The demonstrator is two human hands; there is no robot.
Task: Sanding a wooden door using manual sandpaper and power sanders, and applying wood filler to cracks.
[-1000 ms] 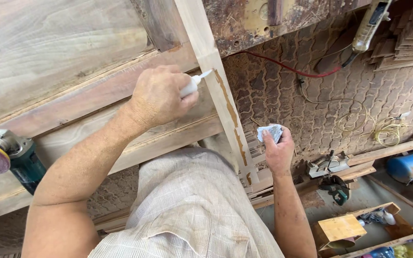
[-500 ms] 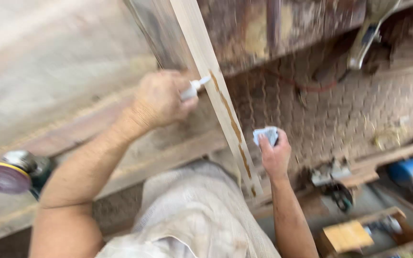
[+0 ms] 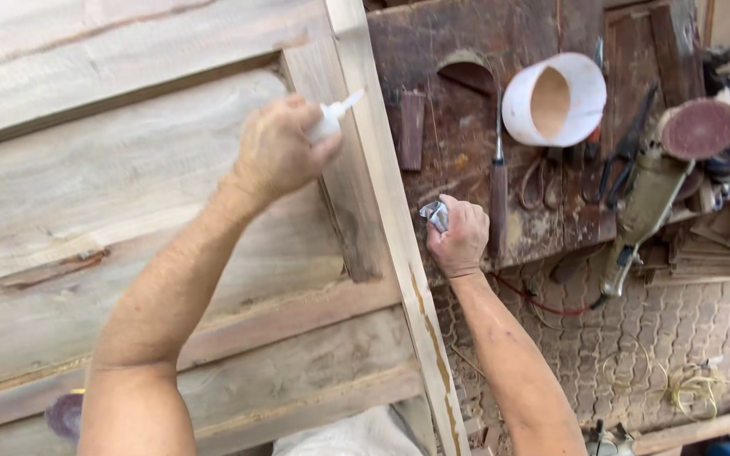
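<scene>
small white glue bottle [image 3: 329, 119] sits in the left hand [image 3: 279, 150], fingers wrapped tight around its body; only the nozzle end shows past the thumb. nozzle points up and to the right, long axis on that diagonal, tip just at the inner edge of the pale wood strip [image 3: 382, 194]. strip runs top to bottom, leaning slightly right, along the edge of the wooden panel [image 3: 120, 186]. right hand [image 3: 460, 236] is closed on a crumpled rag [image 3: 436, 214], resting against the strip's outer edge, beside the dark workbench [image 3: 466, 51].
</scene>
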